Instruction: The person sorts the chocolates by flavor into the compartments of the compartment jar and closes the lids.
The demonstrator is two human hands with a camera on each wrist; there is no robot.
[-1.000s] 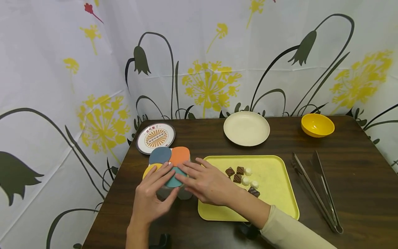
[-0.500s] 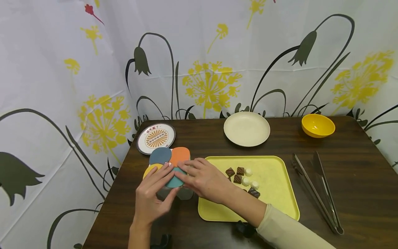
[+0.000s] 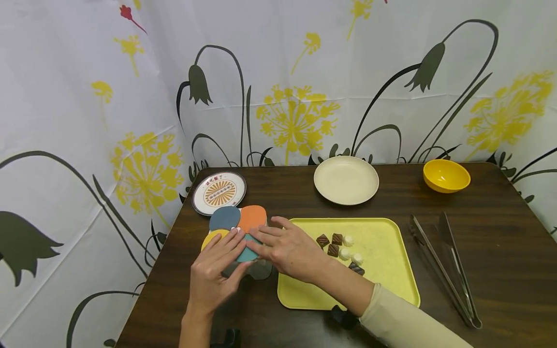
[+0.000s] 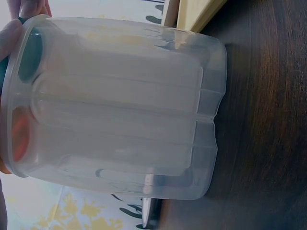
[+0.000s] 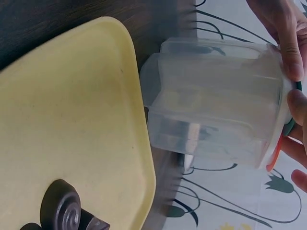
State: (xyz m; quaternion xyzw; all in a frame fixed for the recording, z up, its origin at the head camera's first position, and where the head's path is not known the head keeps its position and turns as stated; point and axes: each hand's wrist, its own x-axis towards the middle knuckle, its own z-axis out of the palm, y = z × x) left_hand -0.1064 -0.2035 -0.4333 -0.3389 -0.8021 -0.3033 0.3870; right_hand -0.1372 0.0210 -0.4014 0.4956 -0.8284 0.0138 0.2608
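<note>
A translucent plastic container [image 4: 115,105] stands upright on the table, left of the yellow tray. Its lid has several coloured flaps: blue [image 3: 224,219], orange [image 3: 252,218], yellow and teal [image 3: 249,254]. My left hand [image 3: 213,275] rests its fairly straight fingers across the lid, the thumb along the near rim. From the right, my right hand [image 3: 290,249] lays its extended fingers on the teal flap. Both thumbs meet the lid's edge in the right wrist view. Through the container's clear wall, the undersides of the teal and orange flaps show.
The yellow tray [image 3: 387,241] bears several brown chocolates [image 3: 333,250] and white sweets [image 3: 345,253], partly under my right forearm. Metal tongs [image 3: 450,275] lie to its right. Behind are a patterned plate [image 3: 219,191], a cream plate [image 3: 346,180] and a yellow bowl [image 3: 447,176].
My right fingers have drawn slightly closer to the left hand over the teal flap. The left hand stays nearly in place on the lid, and the container has not visibly moved.
</note>
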